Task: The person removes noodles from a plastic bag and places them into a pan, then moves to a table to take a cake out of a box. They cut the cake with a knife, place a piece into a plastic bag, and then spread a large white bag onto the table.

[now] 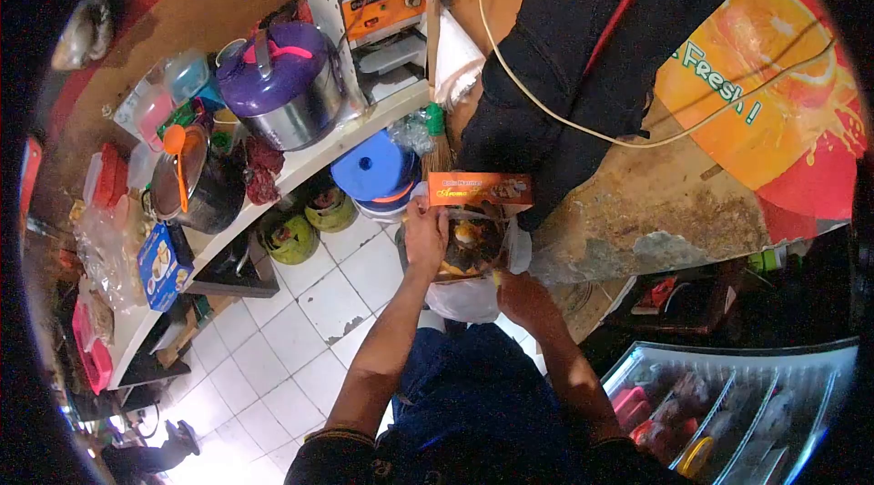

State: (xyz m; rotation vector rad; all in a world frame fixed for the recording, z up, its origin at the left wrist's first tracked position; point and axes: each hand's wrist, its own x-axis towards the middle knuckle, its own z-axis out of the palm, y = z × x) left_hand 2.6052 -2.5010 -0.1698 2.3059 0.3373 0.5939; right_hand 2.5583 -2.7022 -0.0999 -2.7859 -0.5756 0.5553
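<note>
In the head view, an orange cardboard box (478, 188) with printed lettering stands in front of me, its flap raised. Behind that flap's near edge lie dark contents with a whitish-orange piece (468, 232) among them. My left hand (425, 235) is closed on the box's left side, fingers at the base of the flap. At the box's near right corner is my right hand (526, 299), its fingers closed by a small yellowish end (497, 277); what it holds I cannot make out. White plastic (462, 299) bulges below the box.
A shelf on the left carries a purple-lidded pot (278, 75), a dark pot (196, 180) with an orange ladle (179, 166), and a blue box (164, 267). Green gas cylinders (289, 237) and a blue round lid (369, 162) sit below. Dark trousers (564, 57) hang ahead. A glass-topped freezer (728, 358) stands right.
</note>
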